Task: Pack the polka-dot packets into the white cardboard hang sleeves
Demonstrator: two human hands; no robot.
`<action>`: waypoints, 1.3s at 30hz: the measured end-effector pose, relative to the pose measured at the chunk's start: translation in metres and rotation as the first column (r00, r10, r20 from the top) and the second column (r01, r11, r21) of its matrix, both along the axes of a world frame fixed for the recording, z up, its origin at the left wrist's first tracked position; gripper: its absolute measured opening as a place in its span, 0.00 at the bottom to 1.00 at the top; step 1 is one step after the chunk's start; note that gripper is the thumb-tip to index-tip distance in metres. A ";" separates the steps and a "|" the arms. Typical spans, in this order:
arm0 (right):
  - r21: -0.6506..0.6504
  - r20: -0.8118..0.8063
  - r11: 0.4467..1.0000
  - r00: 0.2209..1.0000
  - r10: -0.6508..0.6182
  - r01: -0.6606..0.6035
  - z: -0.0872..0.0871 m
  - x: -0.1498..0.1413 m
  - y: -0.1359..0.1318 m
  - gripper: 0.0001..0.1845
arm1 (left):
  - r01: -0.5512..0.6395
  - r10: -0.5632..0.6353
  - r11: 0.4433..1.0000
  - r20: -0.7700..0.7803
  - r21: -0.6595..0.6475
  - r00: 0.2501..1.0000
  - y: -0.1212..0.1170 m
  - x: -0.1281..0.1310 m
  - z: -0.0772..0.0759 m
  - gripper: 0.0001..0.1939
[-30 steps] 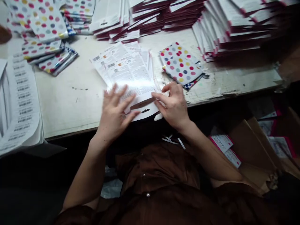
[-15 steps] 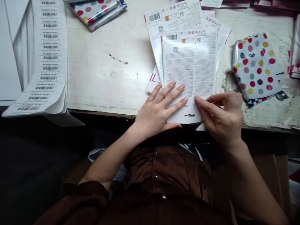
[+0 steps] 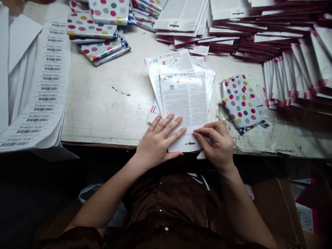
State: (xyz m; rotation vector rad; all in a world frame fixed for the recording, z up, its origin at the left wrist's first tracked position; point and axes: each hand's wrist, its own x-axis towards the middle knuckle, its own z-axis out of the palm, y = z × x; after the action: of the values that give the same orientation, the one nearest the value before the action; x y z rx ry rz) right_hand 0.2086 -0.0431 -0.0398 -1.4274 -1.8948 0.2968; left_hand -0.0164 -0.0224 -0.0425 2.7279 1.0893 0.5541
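A white printed card (image 3: 178,100) with a barcode, fine text and a hang hole lies at the front edge of the table. My left hand (image 3: 160,140) rests flat on its lower left part, fingers spread. At the lower right of the card, my right hand (image 3: 216,143) has thumb and index finger pinched together against the surface. Whatever is between those fingertips is too small to make out. A white pointed scrap (image 3: 201,155) sticks out beneath the right hand. More printed cards (image 3: 153,74) are fanned out under the first one.
Long barcode label sheets (image 3: 49,79) hang over the table edge at left. Polka-dot packets (image 3: 95,26) are piled at the back left, and another polka-dot packet (image 3: 243,107) lies right of the cards. Stacks of pink-edged cards (image 3: 233,38) fill the back and right.
The camera view has shifted and tilted up, so more of the back stacks shows. Both hands keep nearly the same pose on the card.
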 end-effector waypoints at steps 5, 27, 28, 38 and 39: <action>-0.019 -0.146 0.998 0.987 -0.064 0.061 -0.006 -0.003 0.000 0.04 | -0.014 0.014 1.000 -0.041 0.012 0.999 0.000 0.001 0.000 0.34; -0.038 0.317 0.998 0.948 -0.043 0.057 -0.006 -0.012 -0.006 0.09 | 0.074 -0.084 0.983 0.052 0.166 0.995 0.011 -0.002 -0.010 0.35; -0.043 0.302 0.997 0.952 -0.055 0.071 -0.005 -0.012 -0.008 0.07 | 0.078 -0.088 0.982 0.050 0.171 0.995 0.011 -0.002 -0.010 0.35; -0.059 0.193 0.996 0.980 -0.052 0.065 -0.007 -0.004 0.010 0.03 | 0.071 -0.064 0.978 -0.042 0.195 0.997 0.006 -0.003 -0.004 0.34; -0.051 0.184 0.998 0.982 -0.039 0.049 -0.009 -0.004 0.011 0.03 | 0.066 -0.057 0.980 -0.058 0.189 0.997 0.005 -0.003 -0.003 0.34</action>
State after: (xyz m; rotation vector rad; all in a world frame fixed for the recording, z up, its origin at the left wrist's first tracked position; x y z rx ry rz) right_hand 0.2042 -0.0318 -0.0492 -1.5777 -2.0120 0.2041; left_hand -0.0195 -0.0173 -0.0457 2.9448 1.0074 0.6108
